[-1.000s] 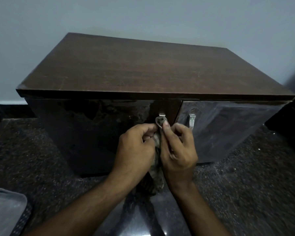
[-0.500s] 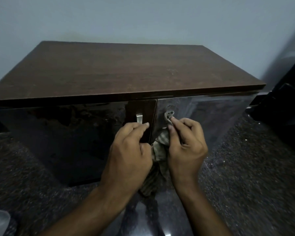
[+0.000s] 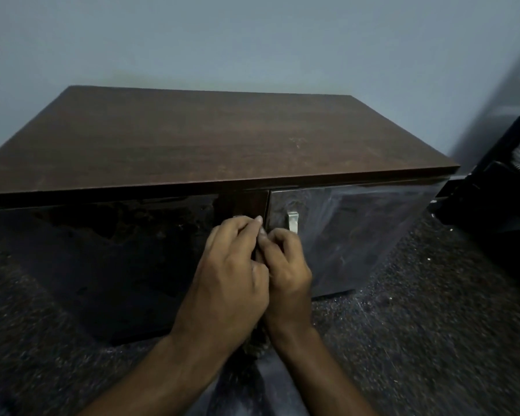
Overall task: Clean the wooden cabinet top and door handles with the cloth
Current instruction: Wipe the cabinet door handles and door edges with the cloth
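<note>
Cloth (image 3: pixel 254 345): mostly hidden, only a dark scrap showing below the wrists. Left hand (image 3: pixel 234 274) and right hand (image 3: pixel 285 265) are curling together at the left handle (image 3: pixel 237 217), apparently pinching the cloth there. Half a second ago the cloth was rubbing the right handle (image 3: pixel 292 221), now standing bare. Cabinet top (image 3: pixel 210 139) is lying uncovered above.

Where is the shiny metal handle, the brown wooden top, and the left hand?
Shiny metal door handle (image 3: pixel 292 222): head view, middle.
Brown wooden cabinet top (image 3: pixel 210 136): head view, bare centre.
Left hand (image 3: pixel 231 265): head view, back.
</note>
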Motion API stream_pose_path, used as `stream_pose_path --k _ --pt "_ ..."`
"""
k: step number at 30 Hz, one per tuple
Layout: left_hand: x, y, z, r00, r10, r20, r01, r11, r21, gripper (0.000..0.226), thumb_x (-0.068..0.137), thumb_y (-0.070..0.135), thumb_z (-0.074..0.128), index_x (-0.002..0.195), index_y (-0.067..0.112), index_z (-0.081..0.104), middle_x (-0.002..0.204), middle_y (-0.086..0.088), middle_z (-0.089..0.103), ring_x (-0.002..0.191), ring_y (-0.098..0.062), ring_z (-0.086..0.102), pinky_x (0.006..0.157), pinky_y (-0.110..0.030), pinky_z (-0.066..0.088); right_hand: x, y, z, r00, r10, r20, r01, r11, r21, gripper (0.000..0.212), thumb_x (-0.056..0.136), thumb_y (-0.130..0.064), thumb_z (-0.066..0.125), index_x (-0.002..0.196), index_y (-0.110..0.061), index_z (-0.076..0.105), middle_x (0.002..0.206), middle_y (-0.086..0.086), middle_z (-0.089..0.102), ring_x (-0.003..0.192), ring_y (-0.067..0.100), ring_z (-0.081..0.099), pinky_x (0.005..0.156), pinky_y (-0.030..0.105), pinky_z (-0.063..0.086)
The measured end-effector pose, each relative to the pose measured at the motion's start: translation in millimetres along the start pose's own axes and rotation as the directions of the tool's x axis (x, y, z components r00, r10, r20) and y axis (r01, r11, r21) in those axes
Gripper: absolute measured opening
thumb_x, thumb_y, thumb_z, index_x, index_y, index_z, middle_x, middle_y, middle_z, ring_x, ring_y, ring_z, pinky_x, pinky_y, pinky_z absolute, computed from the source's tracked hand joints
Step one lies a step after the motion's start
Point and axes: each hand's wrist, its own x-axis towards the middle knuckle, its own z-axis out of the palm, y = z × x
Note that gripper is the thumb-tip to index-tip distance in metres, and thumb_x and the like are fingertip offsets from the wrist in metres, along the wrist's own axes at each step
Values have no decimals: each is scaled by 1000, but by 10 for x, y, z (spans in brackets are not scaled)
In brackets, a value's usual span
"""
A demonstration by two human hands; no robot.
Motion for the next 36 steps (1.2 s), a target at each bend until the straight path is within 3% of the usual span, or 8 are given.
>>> stream_pose_path --k 3,8,12,18,22,27,32,36 --pt "56 38 -38 996 89 -2 -89 996 4 56 85 12 40 141 6 46 135 -1 46 125 -12 48 103 -22 43 223 -57 -97 990 -19 -139 21 1000 9 19 93 -3 69 111 2 73 102 10 61 85 16 61 64 27 55" --pt "114 20 -114 990 140 37 -142 986 82 61 82 5 47 143 4 44 132 -5 49 123 -16 47 105 -18 37 503 25 -288 929 39 -369 -27 999 39 12 88 5 71 98 5 77 90 16 62 81 8 55 74 11 47" --pt "125 -36 -83 993 112 47 -115 990 75 60 80 2 49 140 2 47 129 -5 50 122 -13 46 105 -9 29 426 -5 -167 964 -64 -259 72 997 22 14 91 2 70 104 6 75 95 17 65 84 19 63 72 27 56" --pt "118 -3 -59 989 131 75 -137 987 87 58 82 4 48 141 2 46 127 -4 50 120 -13 46 102 -10 32 509 142 -292 939 29 -343 -3 997 74 10 89 6 71 97 7 76 91 16 65 82 13 60 75 15 51" --pt "124 -16 -43 991 123 56 -127 989 70 59 81 2 50 140 2 47 128 -4 50 121 -12 46 103 -10 31 453 -3 -163 963 -54 -266 74 995 67 12 90 5 70 101 6 76 95 16 67 83 22 67 71 31 57" --pt "106 0 -49 986 146 83 -154 983 102 58 84 11 43 142 3 45 126 -3 50 118 -14 47 100 -16 37 502 177 -292 928 68 -366 -41 996 82 8 87 6 73 95 7 76 90 15 65 83 11 59 74 16 53" --pt "123 0 -36 987 138 87 -147 984 104 59 80 2 49 139 1 48 126 -6 52 118 -16 48 102 -13 34 451 59 -207 962 -28 -272 43 998 51 7 90 5 70 94 5 76 92 14 66 82 18 64 73 25 55" --pt "96 9 -62 985 140 100 -151 982 114 57 83 5 50 140 1 47 125 -4 52 118 -11 44 101 -8 31 517 177 -330 925 118 -361 -92 992 89 7 86 5 73 93 6 76 90 15 66 83 5 56 77 6 47"
